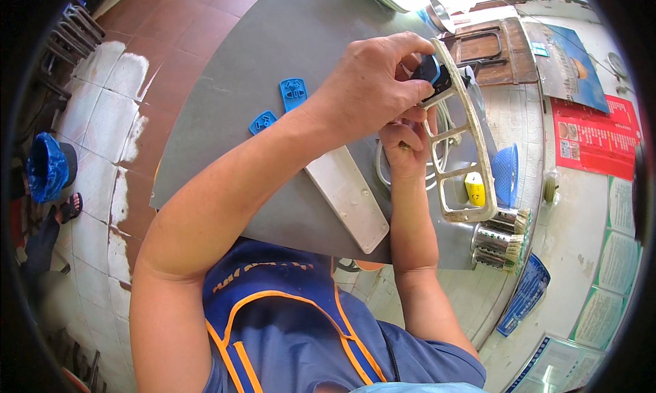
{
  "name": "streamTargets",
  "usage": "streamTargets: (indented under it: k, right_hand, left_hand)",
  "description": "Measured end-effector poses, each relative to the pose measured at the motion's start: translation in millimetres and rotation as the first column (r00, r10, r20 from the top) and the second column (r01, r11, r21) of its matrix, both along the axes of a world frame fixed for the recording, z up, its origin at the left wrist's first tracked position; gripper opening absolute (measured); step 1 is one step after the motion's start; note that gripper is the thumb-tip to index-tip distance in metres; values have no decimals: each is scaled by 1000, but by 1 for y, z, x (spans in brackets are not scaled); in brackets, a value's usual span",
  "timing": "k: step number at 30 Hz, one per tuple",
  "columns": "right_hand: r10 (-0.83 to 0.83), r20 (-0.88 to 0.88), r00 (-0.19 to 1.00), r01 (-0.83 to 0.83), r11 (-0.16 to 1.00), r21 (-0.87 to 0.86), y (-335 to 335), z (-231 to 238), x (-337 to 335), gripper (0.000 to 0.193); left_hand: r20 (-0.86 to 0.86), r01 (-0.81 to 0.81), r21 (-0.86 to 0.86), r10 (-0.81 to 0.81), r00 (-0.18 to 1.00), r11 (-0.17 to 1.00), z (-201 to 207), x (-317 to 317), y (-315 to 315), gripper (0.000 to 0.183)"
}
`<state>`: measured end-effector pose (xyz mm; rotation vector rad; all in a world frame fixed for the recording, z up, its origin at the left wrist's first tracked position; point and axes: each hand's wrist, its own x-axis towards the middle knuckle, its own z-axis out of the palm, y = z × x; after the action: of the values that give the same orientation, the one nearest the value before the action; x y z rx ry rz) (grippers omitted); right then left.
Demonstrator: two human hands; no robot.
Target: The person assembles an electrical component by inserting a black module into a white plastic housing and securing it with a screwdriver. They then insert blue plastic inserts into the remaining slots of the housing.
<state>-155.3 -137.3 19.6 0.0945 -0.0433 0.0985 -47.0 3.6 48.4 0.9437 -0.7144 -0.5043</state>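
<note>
My left hand [372,82] pinches a black part with a blue edge [429,72] between thumb and forefinger. That part sits at the far end of a cream plastic frame [471,130] with several openings, which looks like a power strip housing. My right hand [404,143] is closed under the same end, its fingers curled against the frame and partly hidden. The frame is held tilted above the grey table [225,106]. A long cream cover plate [352,198] lies below my left forearm. Beside that forearm lie two blue slotted socket pieces, one upper [294,92] and one lower [262,123].
A white cable [383,167] is coiled under the frame. Near the table's right edge are a yellow container [474,188], a blue basket [506,174] and metal holders [493,246] with sticks. A metal bowl [439,15] stands at the far edge. A blue-lined bin [46,167] is on the floor.
</note>
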Motion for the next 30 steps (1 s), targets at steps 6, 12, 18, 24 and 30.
streamTargets:
  k: [6,12,18,24,30]
  right_hand:
    - [-51,-205,977,50,999,-13,6,11,1,31]
    - [-13,-64,998,7,996,-93,-5,-4,1,41]
    - [-97,-103,990,70,970,-235,-7,-6,-1,40]
    - [-152,-138,979,109,955,-276,-6,-4,-1,40]
    - [-146,-131,981,101,949,-299,-1,1,-1,39]
  left_hand:
    - [178,-133,41,124,976,990,-4,2,-2,39]
    - [118,-160,17,157,981,987,-5,0,-5,39]
    - [32,-71,51,69,997,996,1,-1,1,39]
    - [200,-184,37,174,964,982,-1,0,0,38]
    - [161,-148,43,139,977,988,5,-1,4,39]
